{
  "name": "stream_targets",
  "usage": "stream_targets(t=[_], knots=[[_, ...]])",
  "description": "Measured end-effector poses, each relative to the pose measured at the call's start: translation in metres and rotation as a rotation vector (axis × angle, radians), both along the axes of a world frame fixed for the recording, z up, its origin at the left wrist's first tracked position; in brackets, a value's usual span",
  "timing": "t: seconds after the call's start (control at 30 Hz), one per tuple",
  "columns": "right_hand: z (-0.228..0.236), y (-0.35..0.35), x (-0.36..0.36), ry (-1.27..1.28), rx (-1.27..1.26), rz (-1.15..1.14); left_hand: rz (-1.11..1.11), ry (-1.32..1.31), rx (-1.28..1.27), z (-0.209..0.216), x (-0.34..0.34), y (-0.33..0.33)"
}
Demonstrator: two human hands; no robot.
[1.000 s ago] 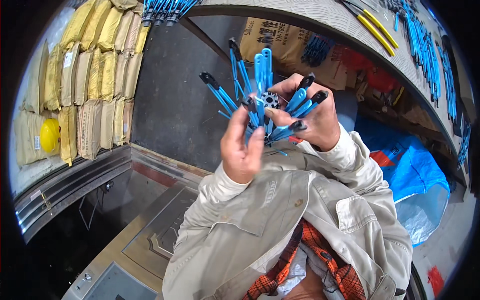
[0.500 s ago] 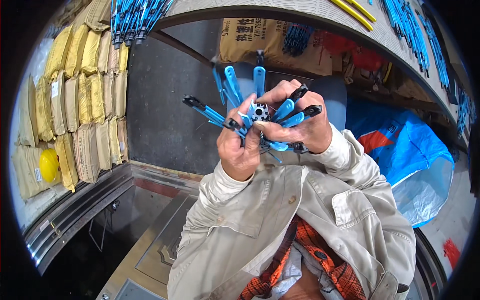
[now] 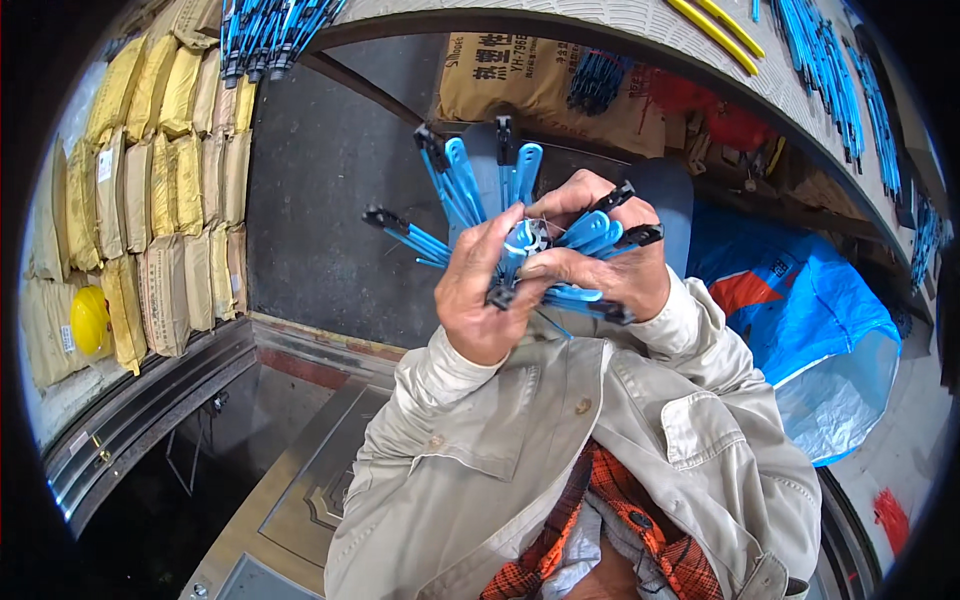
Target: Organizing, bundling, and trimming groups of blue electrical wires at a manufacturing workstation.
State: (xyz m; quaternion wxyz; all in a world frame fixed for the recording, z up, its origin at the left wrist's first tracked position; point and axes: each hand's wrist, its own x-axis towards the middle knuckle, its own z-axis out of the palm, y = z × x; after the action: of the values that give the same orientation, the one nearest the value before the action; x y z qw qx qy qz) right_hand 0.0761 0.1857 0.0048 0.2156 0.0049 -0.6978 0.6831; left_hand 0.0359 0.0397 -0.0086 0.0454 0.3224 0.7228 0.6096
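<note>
Both hands hold a spoked piece, with flat blue arms (image 3: 468, 180) fanned around a small round black-and-white hub (image 3: 537, 236). Several arms end in black tips (image 3: 430, 146). My left hand (image 3: 478, 295) is closed around the near left side, its fingers beside the hub and partly smeared by motion. On the other side, my right hand (image 3: 615, 262) grips the piece between thumb and fingers, with blue arms sticking out past its knuckles. A curved blue part (image 3: 520, 238) lies against the hub's left side. Fingers hide the underside of the piece.
A patterned worktop (image 3: 590, 22) curves above my hands, carrying blue-and-black bundles (image 3: 268, 40) and yellow strips (image 3: 715, 35). Stacked paper sacks (image 3: 165, 275) and a yellow helmet (image 3: 90, 320) are at left. A blue plastic bag (image 3: 800, 290) stands at right.
The hub has tilted; its round end, facing up before, is now partly covered by a curved blue part. The arms have turned and spread differently. My left fingers have shifted around the hub.
</note>
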Motion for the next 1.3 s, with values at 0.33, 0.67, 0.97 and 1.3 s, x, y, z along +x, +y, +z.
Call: stream_targets(t=[0.33, 0.67, 0.97, 1.3], knots=[[-0.023, 0.011, 0.012, -0.288, -0.462, 0.545, -0.319, -0.231, 0.202, -0.013, -0.03, -0.027], [-0.028, -0.009, 0.015, -0.104, -0.144, 0.429, -0.285, -0.043, 0.256, -0.009, -0.018, -0.022], [-0.034, -0.02, 0.02, -0.07, -0.095, 0.261, -0.187, -0.051, 0.141, -0.004, -0.007, -0.023], [-0.037, -0.012, 0.023, -0.175, -0.085, 0.267, -0.198, -0.062, 0.083, -0.002, -0.004, -0.021]])
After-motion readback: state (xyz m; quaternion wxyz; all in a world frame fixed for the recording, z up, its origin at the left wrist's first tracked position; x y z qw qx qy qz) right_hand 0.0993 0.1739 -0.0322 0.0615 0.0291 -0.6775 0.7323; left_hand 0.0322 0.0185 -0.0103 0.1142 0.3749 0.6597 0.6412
